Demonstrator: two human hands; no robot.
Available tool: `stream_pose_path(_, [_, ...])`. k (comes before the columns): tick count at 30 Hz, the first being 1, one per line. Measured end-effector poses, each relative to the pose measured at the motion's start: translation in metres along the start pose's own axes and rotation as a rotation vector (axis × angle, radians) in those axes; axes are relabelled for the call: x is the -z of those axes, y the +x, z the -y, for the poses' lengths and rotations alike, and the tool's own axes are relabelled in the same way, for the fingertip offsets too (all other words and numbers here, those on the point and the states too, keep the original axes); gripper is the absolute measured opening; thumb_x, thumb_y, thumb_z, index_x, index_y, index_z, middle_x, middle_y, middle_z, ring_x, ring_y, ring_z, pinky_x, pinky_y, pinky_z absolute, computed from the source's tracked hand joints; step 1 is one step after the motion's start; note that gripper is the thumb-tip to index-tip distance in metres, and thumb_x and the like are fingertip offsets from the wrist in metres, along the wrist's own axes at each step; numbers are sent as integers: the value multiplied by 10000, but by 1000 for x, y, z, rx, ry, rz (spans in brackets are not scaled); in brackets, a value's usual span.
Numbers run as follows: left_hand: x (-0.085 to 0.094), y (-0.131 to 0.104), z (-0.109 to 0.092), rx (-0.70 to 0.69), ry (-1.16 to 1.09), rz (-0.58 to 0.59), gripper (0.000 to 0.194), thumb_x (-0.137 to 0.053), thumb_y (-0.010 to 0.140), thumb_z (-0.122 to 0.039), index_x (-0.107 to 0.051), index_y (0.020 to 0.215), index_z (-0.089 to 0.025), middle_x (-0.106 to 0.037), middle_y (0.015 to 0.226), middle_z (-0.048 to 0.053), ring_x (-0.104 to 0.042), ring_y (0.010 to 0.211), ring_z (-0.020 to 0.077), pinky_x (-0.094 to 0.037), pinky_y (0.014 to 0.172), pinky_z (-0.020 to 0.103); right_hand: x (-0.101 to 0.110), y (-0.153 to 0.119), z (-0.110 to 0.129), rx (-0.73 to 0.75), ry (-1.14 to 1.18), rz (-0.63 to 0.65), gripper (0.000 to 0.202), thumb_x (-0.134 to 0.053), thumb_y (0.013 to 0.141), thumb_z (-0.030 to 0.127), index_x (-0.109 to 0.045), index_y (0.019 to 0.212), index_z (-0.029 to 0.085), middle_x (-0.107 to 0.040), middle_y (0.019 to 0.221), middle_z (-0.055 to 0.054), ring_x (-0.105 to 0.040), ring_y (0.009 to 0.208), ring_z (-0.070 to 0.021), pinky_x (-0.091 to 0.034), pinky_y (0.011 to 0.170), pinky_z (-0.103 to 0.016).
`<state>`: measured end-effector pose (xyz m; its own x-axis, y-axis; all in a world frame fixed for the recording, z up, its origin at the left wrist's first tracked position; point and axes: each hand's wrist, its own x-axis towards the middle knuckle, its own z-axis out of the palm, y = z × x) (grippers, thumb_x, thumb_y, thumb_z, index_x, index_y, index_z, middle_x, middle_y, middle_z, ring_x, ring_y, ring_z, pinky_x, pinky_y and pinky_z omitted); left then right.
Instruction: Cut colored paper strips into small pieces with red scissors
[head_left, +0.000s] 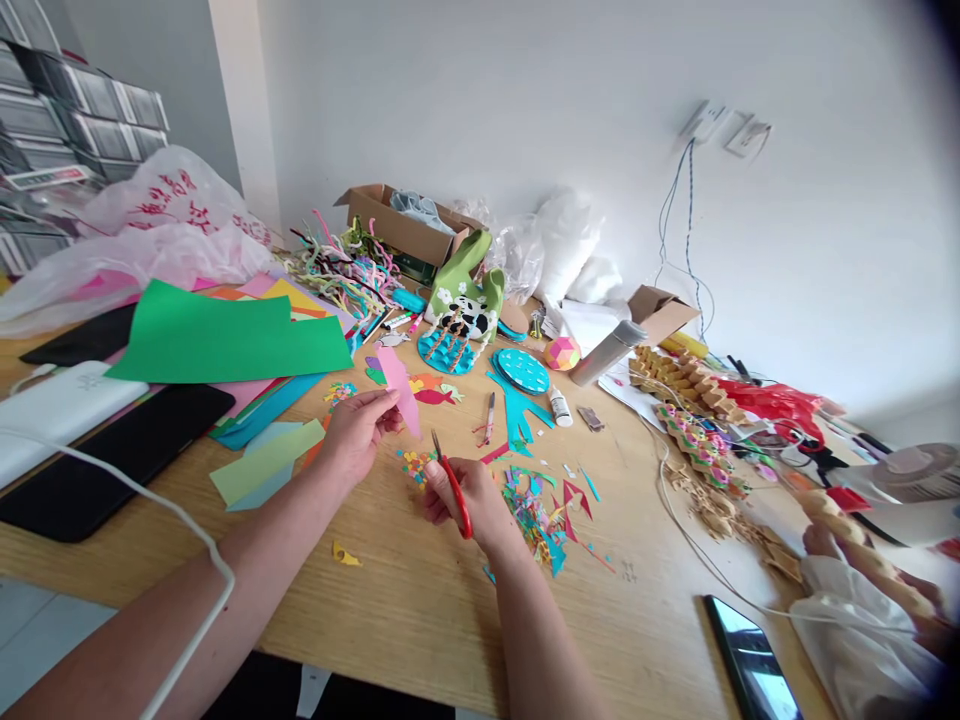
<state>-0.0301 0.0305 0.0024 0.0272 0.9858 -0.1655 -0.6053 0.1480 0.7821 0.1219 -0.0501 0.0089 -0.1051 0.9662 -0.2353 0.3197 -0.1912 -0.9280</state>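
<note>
My left hand pinches a narrow strip of pink paper upright above the table. Close to its right, my right hand grips red-handled scissors. Their blades point up and left toward the strip's lower end, and I see a gap between the two. Small paper dots lie beneath the scissors. Just behind the strip rest colourful paper fish shapes. To the right of my right hand is a heap of paper scraps; a pen lies beyond it.
Green paper sheets and a black power bank or tablet-like slab fill the left side. A panda bag, a grey bottle and a white glue bottle stand behind. At right are a phone and another person's hand.
</note>
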Motion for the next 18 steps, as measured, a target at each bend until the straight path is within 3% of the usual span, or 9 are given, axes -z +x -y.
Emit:
stream_pose_path(4, [0, -1, 0, 16, 32, 18, 252, -807, 517, -287, -665, 637, -117, -608, 564, 1, -528, 529, 93, -410, 526, 221, 3, 4, -4, 32, 20, -196, 434, -611, 754, 563, -541, 667, 143, -642, 582, -64, -596, 443, -148, -440, 431, -224])
stream_pose_path(10, [-5, -10, 2, 90, 301, 260, 244, -771, 573, -347, -681, 629, -127, -604, 565, 16, -533, 550, 118, -418, 545, 243, 4, 5, 1, 165, 161, -409, 358, -645, 754, 489, -551, 710, 147, -662, 653, -65, -627, 532, -157, -480, 520, -245])
stream_pose_path(14, [-5, -14, 4, -66, 526, 347, 238, -694, 678, -379, -677, 625, -147, -580, 541, 0, -499, 527, 112, -404, 541, 241, 7, 3, 6, 290, 253, -529, 300, -648, 768, 438, -561, 741, 151, -658, 680, -40, -629, 583, -144, -489, 582, -249])
stream_pose_path(18, [-2, -13, 8, -269, 666, 369, 222, -643, 737, -370, -685, 656, -168, -577, 587, -4, -499, 555, 118, -406, 544, 239, 8, 1, 9, 343, 299, -555, 286, -616, 798, 423, -574, 728, 149, -648, 669, -29, -607, 568, -132, -477, 581, -252])
